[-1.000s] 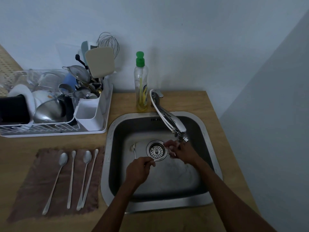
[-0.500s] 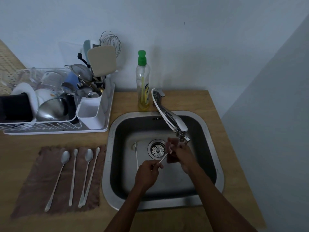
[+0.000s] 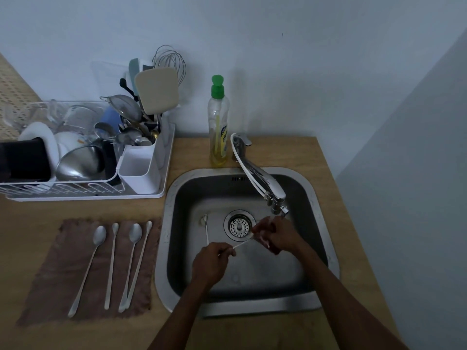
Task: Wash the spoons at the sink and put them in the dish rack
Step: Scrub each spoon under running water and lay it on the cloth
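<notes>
Thing: slim long-handled steel spoon (image 3: 241, 245), likely light, stiff, slippery.
Left grip (image 3: 211, 263): pinches handle end.
Right grip (image 3: 280, 236): curled round bowl.

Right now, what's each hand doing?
Left hand: pinches the spoon by its handle end.
Right hand: grips the same spoon's other end.

**Q:** Surroundings?
**A:** Back wall (image 3: 278, 59) ahead of me: plain, pale blue-grey, one small dark speck high up. On my right a side wall (image 3: 417, 173) meets it in a corner.

**Q:** Furniture?
**A:** Light wooden bench (image 3: 252, 332), back edge against the back wall, right edge running along the side wall. Beige lattice panel (image 3: 12, 92) at my far left.

**Q:** Light?
**A:** Dim and cool. I note soft shadows on the back wall.
</notes>
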Available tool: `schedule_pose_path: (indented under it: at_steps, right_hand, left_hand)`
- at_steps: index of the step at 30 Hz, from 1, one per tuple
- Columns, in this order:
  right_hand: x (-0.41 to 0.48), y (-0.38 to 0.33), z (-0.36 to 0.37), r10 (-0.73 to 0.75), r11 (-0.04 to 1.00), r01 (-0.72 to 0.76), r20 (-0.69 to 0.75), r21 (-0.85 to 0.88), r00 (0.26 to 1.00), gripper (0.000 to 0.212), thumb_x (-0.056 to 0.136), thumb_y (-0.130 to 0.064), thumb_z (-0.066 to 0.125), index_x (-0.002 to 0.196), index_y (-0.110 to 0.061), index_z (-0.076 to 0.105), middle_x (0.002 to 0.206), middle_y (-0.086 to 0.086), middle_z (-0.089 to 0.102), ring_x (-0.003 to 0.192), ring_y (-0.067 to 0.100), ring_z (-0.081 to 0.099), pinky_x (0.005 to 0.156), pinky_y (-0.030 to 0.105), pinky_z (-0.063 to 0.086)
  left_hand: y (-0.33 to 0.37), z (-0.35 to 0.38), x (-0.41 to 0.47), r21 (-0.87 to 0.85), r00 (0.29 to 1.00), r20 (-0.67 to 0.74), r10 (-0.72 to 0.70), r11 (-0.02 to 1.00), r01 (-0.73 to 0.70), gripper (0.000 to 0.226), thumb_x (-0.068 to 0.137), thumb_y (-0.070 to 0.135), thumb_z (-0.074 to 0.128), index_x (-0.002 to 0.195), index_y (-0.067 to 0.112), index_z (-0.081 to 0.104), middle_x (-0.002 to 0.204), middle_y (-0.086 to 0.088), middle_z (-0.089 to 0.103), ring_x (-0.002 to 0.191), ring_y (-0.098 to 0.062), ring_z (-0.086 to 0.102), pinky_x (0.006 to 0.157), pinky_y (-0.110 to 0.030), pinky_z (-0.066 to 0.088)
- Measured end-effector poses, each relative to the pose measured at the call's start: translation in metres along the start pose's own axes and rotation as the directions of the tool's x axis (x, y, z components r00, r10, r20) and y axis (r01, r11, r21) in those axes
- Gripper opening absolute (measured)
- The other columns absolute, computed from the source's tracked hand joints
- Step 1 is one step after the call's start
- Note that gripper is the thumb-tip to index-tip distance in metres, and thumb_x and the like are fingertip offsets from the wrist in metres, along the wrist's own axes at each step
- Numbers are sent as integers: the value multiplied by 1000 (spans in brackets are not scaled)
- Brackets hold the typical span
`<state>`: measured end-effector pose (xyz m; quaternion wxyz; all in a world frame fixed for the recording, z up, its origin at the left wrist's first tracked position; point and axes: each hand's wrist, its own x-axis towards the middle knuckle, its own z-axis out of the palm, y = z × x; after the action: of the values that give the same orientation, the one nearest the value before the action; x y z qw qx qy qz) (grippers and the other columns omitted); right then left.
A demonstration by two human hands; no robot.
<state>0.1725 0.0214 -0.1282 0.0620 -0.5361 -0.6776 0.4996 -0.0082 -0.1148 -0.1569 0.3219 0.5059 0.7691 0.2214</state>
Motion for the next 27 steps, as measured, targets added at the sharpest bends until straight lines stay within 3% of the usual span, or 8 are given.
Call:
schedule_pose_path:
  at_steps: [4,8,11,13,18,21,24,27]
  right_hand:
    - [2,3,-2,-114,992,110,-78,-61,990,29,95,-8,56,89,-32,72,82,-5,74,67,1,68,65,26,58]
    - [2,3,17,132,937,-7,-335,348,933,18,98,-14,55,88,-23,67,89,9,73,76,16,70,76,40,61]
    - [2,5,29,246,806,-94,-187,585,951,22,94,-6,59,111,-14,68,107,9,71,99,25,68,86,46,57]
    - [6,9,26,197,874,-106,-147,474,969,25,92,-6,60,108,-22,71,106,3,73,102,21,68,92,44,56]
    - [11,7,16,116,962,-42,-266,268,957,18,95,-16,57,95,-29,70,90,1,75,86,13,72,82,37,59]
    - [4,-1,2,-57,996,61,-61,68,996,25,95,2,53,101,-17,70,90,-7,72,78,0,70,63,16,53]
    - [-2,-12,-10,-144,971,174,181,-163,973,21,95,5,53,105,-4,70,91,-13,67,72,-16,64,60,8,49]
    - [-1,-11,-13,-127,990,130,72,-46,989,26,96,0,52,110,-14,70,98,-12,70,82,-10,66,69,10,49]
  left_hand:
    - [1,-13,18,21,998,25,49,999,-49,21,95,36,55,83,36,72,77,21,69,69,1,61,67,-24,47]
    - [14,-7,11,-200,995,76,61,979,-45,24,97,27,55,81,28,73,51,13,56,48,1,51,56,-19,40]
    - [18,5,1,-230,999,39,8,973,2,24,97,24,55,82,26,73,53,13,55,48,2,52,55,-17,39]
    - [16,7,-3,-244,999,34,12,970,-3,23,97,25,55,82,26,73,53,15,54,48,3,51,55,-16,37]
    - [14,-3,4,-184,996,55,68,981,-57,22,97,29,55,84,25,73,54,13,55,50,1,51,56,-17,40]
    - [9,-16,15,-68,991,101,93,994,-86,22,96,29,56,83,27,74,69,9,67,62,-5,60,67,-26,48]
    - [8,-32,30,55,986,92,136,988,-142,20,94,28,57,85,27,75,93,10,75,83,-9,67,79,-28,51]
    - [13,-36,33,36,987,96,125,991,-129,20,94,28,57,85,28,75,84,10,74,73,-3,62,71,-24,45]
